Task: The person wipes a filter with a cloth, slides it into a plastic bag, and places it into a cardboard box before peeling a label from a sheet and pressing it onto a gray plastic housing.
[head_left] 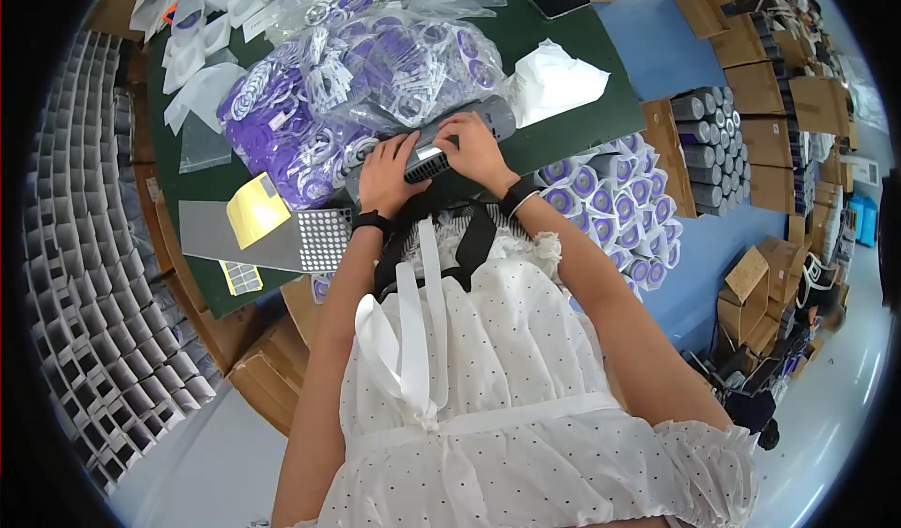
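A grey cylinder (493, 117) with a dark slotted grille lies across the near edge of the green table, in front of my body. On its left part rests my left hand (387, 176), fingers bent over the top and thumb reaching along the near side. Farther right, my right hand (477, 155) has its fingers curled and pressed onto the cylinder near a pale strip. Both hands partly hide the cylinder. Just beyond it lies a heap of clear plastic bags (399, 63) holding purple and white ring-shaped pieces, some touching the cylinder's far side.
Left of my hands lie a grey sheet (211, 231) of round white stickers and a yellow paper (257, 211). Farther right are white paper (558, 82) and a phone (559, 0). Wrapped purple-ended cylinders (615, 199) stand beside the table; cardboard boxes (746, 293) stand beyond.
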Action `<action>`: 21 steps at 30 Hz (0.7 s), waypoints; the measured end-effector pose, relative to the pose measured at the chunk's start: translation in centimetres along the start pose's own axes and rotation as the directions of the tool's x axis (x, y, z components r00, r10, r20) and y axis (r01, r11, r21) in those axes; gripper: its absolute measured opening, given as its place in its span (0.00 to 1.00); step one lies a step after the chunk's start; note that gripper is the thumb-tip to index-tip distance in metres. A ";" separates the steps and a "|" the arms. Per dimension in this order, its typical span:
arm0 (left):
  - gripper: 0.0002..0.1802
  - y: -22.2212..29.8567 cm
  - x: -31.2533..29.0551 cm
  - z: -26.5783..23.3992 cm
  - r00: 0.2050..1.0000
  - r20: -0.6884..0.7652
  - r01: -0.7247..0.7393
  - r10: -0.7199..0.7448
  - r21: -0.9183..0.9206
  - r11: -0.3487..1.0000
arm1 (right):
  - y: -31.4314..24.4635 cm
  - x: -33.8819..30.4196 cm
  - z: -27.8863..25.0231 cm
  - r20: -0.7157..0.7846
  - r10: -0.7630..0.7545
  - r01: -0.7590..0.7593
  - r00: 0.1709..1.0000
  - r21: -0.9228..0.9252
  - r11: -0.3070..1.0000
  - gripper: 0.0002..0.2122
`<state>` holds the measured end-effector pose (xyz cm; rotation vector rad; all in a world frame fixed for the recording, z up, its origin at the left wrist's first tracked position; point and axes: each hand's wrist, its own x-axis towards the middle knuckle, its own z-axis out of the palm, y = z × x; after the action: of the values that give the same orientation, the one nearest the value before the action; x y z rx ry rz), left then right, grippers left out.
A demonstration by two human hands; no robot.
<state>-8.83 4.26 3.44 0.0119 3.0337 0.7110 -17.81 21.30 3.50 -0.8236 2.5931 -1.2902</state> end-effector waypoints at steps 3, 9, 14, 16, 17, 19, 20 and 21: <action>0.48 -0.1 -0.1 0.1 1.000 -0.015 -0.006 0.006 0.017 1.000 | -0.1 0.0 0.1 0.001 0.033 -0.033 0.999 0.014 0.999 0.04; 0.48 -0.2 0.0 0.2 1.000 -0.021 -0.014 0.014 0.014 1.000 | -0.1 0.0 -0.1 0.019 0.027 -0.027 0.999 -0.006 1.000 0.05; 0.48 -0.2 0.0 0.2 0.999 -0.030 -0.020 0.020 0.017 1.000 | -0.5 0.0 -0.2 -0.014 0.032 -0.032 0.999 -0.003 0.999 0.05; 0.48 -0.1 0.0 0.2 0.999 -0.030 -0.018 0.019 0.015 1.000 | -0.5 0.0 -0.2 -0.006 0.028 -0.028 1.000 0.000 1.000 0.05; 0.48 -0.1 0.0 0.2 0.999 -0.030 -0.017 0.017 0.012 1.000 | -0.5 -0.1 -0.2 -0.013 0.020 -0.020 1.000 -0.003 1.000 0.05; 0.48 -0.1 0.0 0.1 0.999 -0.029 -0.018 0.018 0.013 1.000 | -0.2 -0.1 -0.1 -0.022 0.014 -0.014 1.000 -0.007 1.000 0.05; 0.48 -0.1 0.0 0.1 0.999 -0.028 -0.018 0.019 0.014 1.000 | 0.1 0.0 -0.1 -0.007 0.044 -0.044 0.999 0.017 0.999 0.05; 0.48 -0.1 0.0 0.1 0.999 -0.028 -0.018 0.018 0.014 1.000 | 0.1 0.1 -0.1 0.010 0.074 -0.074 0.997 0.041 0.996 0.05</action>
<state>-8.82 4.21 3.26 0.0294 3.0693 0.6982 -17.97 21.35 3.48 -0.7177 2.5561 -1.3121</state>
